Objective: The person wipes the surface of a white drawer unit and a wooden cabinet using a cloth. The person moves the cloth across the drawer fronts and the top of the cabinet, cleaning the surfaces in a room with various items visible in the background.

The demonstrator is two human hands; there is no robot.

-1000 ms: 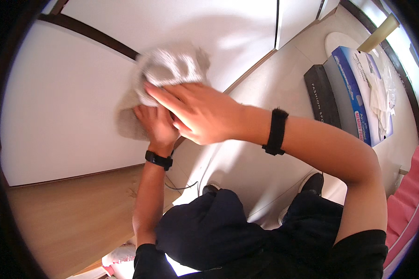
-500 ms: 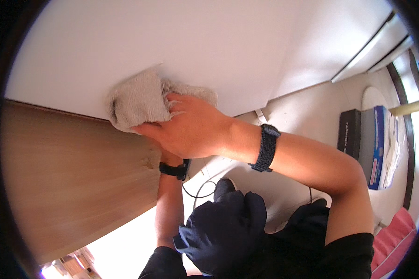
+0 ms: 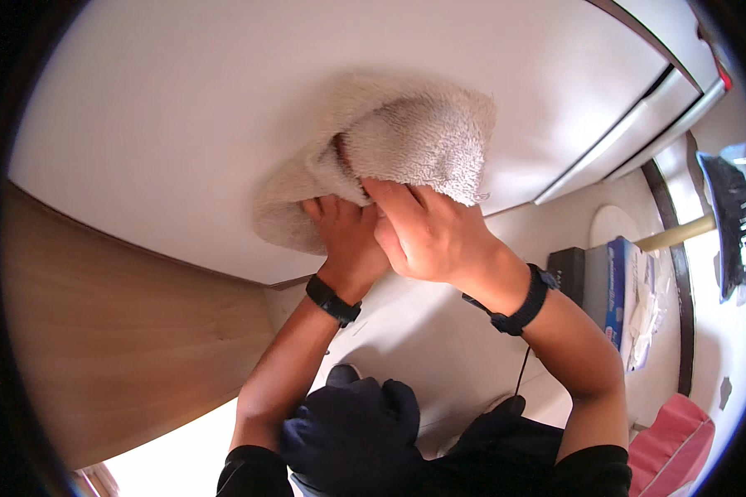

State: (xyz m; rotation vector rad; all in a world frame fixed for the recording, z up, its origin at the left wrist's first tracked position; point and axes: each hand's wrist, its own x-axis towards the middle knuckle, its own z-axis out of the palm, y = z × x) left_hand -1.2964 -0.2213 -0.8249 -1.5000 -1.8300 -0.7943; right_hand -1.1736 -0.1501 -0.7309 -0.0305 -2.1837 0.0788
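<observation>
A beige terry cloth (image 3: 427, 137), bunched and folded, lies against the smooth white panel (image 3: 182, 108). My right hand (image 3: 439, 236) is closed on the cloth's lower right part, its fingertips tucked into the folds. Beside it, my left hand (image 3: 352, 244) grips the lower left part, with the fingers partly hidden by the fabric. The two hands nearly touch each other. Each wrist wears a black strap.
A brown wood-grain panel (image 3: 141, 331) stands at the left. Dark handle-like strips (image 3: 613, 132) run along the white panel's right. On the floor at the right are a black box (image 3: 566, 277), a blue-and-white box (image 3: 617, 282) and a red cushion-like item (image 3: 675, 447).
The cloth has moved right and up along the white panel with my right hand. My left hand has come up from below and now holds the cloth too.
</observation>
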